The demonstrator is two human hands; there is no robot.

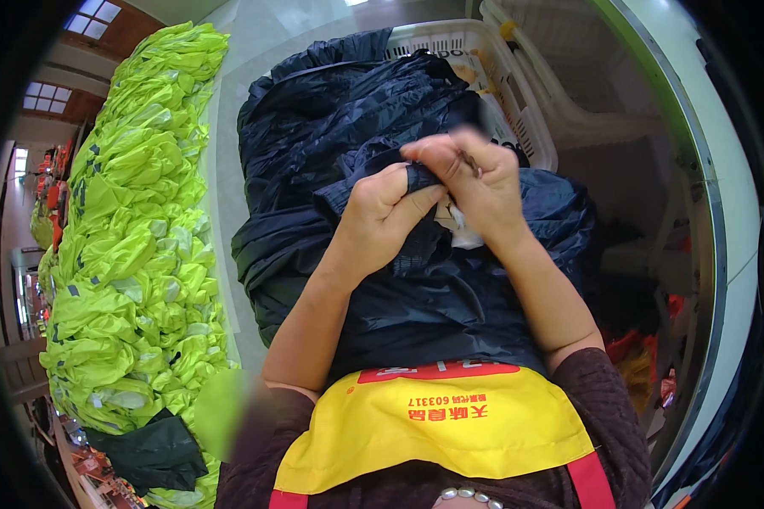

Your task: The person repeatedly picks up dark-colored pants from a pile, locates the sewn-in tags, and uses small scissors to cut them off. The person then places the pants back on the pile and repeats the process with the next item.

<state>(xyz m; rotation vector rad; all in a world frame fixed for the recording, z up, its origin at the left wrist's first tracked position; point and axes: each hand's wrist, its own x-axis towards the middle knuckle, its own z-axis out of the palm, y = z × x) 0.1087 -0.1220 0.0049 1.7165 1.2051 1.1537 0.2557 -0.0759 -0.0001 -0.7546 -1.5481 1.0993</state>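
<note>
- A yellow apron (437, 433) covered the chest.
- The left hand (378, 212) pinched navy fabric (421, 176).
- The right hand (482, 188) curled close by, its hold unclear.
- Neon garments (140, 204) lay leftward.

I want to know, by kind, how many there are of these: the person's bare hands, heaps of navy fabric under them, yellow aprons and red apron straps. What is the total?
Bare hands (left hand, right hand): 2
Heap of navy fabric: 1
Yellow apron: 1
Red apron straps: 2
Total: 6

Crumpled, glossy dark navy cloth (418, 253)
</note>
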